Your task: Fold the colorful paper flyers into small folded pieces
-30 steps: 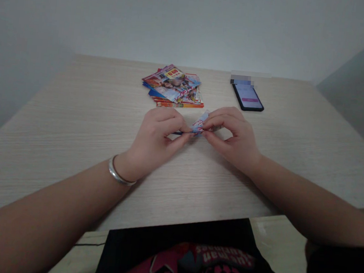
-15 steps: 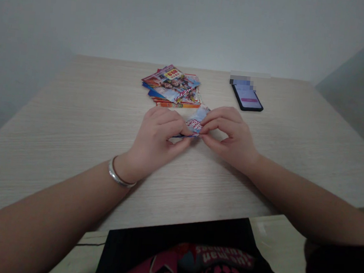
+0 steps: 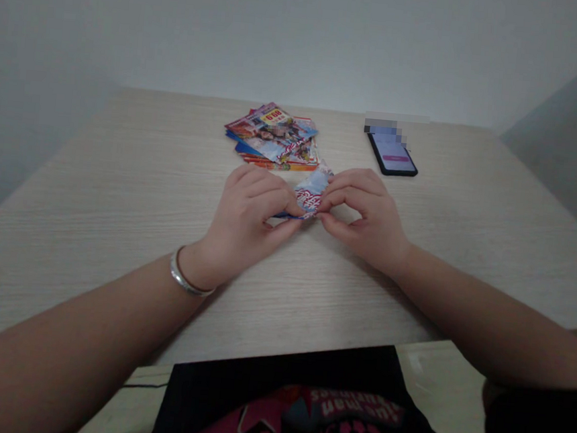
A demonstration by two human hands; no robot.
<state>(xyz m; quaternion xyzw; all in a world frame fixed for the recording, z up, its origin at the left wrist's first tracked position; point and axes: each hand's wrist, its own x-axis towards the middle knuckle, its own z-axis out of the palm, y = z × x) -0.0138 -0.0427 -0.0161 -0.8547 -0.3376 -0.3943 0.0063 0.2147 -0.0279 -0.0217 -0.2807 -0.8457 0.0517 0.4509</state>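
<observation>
1. Head view looks forward and down over a pale wood-grain table (image 3: 120,181), with a dark garment with pink print (image 3: 276,414) on the person's lap at the bottom edge.
2. Toward the far edge lies a loose stack of glossy printed cards (image 3: 270,137). To its right, well apart from it, lies a black smartphone (image 3: 392,155) with its screen lit.
3. Just in front of the stack, the hands are together over the table, both clamped on one glossy printed piece (image 3: 310,195).
4. The left hand (image 3: 248,216), with a silver bangle (image 3: 185,278) at its wrist, pinches the piece's near side. The right hand (image 3: 364,213) pinches the other side.
5. More of the piece's printed face now shows between the hands than a second ago, so its shape has changed. The dim view and the fingers make it hard to say whether it is being folded or unfolded.
</observation>
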